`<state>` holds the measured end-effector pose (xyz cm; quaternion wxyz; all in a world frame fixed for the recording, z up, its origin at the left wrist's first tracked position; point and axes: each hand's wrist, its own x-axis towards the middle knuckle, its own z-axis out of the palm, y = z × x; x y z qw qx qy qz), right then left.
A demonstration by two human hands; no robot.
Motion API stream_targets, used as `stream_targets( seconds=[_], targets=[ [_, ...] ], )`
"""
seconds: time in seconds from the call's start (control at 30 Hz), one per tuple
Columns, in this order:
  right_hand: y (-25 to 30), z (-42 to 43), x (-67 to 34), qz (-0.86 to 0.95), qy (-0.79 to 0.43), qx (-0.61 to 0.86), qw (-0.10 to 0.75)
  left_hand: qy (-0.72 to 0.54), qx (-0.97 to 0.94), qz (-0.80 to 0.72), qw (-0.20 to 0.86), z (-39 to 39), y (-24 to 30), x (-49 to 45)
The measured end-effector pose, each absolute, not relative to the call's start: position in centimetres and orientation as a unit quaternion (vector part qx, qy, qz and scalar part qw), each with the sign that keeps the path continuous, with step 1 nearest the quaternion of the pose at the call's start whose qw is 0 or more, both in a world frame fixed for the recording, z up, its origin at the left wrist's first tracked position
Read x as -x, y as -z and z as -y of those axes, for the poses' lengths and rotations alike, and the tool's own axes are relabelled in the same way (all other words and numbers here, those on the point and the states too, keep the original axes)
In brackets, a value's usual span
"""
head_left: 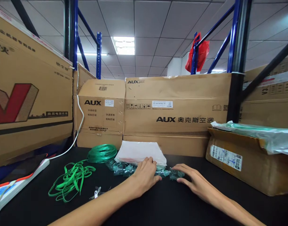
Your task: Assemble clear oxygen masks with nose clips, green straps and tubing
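My left hand (144, 177) lies over a row of clear plastic packets (128, 169) with teal-green parts inside. Its fingers reach the front edge of a stack of white paper (139, 150), and its thumb is stretched out to the right. At the right end of the row, my right hand (191, 179) has a clear packet (173, 174) between its thumb and fingers. How firmly it grips is hard to see. The packets' exact contents are too small to make out.
Left of the packets lie a green tubing coil (102, 153) and a tangled green cord (72, 179). A small white pin-like piece (96, 192) is nearer me. AUX cartons (176, 106) stand behind; an open box (228, 157) is right. A white cable (80, 122) runs left to a power strip (44, 164).
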<state>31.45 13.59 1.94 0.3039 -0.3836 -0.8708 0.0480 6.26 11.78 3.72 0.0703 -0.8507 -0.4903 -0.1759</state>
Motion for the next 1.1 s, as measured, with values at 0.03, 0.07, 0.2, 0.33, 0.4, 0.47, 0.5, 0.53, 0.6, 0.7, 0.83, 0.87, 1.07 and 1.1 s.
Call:
stream_targets(
  seconds=[0.03,0.07,0.2,0.33,0.4,0.47,0.5,0.53,0.6,0.7,0.83,0.87,1.07,1.1],
  targets=[
    [-1.9,-13.5,-31.1,0.874,-0.051,0.376,0.304,0.174,0.853,0.486,0.072,-11.9,-3.5,-6.3],
    [-1.9,-13.4,-30.7,0.877,-0.054,0.369,0.304,0.173,0.857,0.479,0.074,-12.0,-3.4,-6.3],
    [-1.9,-12.4,-29.3,0.887,-0.059,0.347,0.301,0.168,0.881,0.435,0.080,-12.0,-3.4,-5.8],
    [-1.7,-11.6,-28.8,0.890,-0.041,0.341,0.299,0.156,0.898,0.401,0.091,-12.2,-3.7,-5.0],
    [-1.4,-11.7,-28.8,0.891,-0.021,0.341,0.300,0.154,0.901,0.393,0.099,-12.4,-3.7,-4.6],
    [-0.9,-11.9,-28.7,0.891,0.003,0.342,0.299,0.155,0.902,0.389,0.107,-12.4,-3.7,-4.3],
    [-0.7,-12.1,-28.5,0.891,0.015,0.343,0.297,0.155,0.902,0.388,0.110,-12.5,-3.6,-4.2],
    [-0.5,-12.3,-28.3,0.891,0.028,0.345,0.295,0.156,0.901,0.388,0.112,-12.5,-3.7,-4.0],
    [-0.3,-12.5,-27.8,0.889,0.055,0.351,0.288,0.158,0.899,0.392,0.116,-12.4,-3.7,-3.8],
    [-0.4,-12.7,-26.7,0.882,0.105,0.368,0.274,0.160,0.893,0.404,0.117,-12.2,-4.0,-3.7],
    [-0.4,-12.8,-25.7,0.871,0.166,0.388,0.252,0.161,0.885,0.421,0.119,-11.5,-4.1,-3.6],
    [-0.3,-12.8,-25.6,0.870,0.176,0.388,0.246,0.162,0.883,0.424,0.120,-11.3,-4.1,-3.5],
    [-0.1,-12.8,-25.0,0.877,0.211,0.376,0.212,0.164,0.881,0.426,0.126,-10.9,-3.5,-3.4],
    [-0.1,-12.9,-24.8,0.877,0.214,0.376,0.207,0.162,0.881,0.425,0.126,-10.9,-3.5,-3.4]
  ],
)
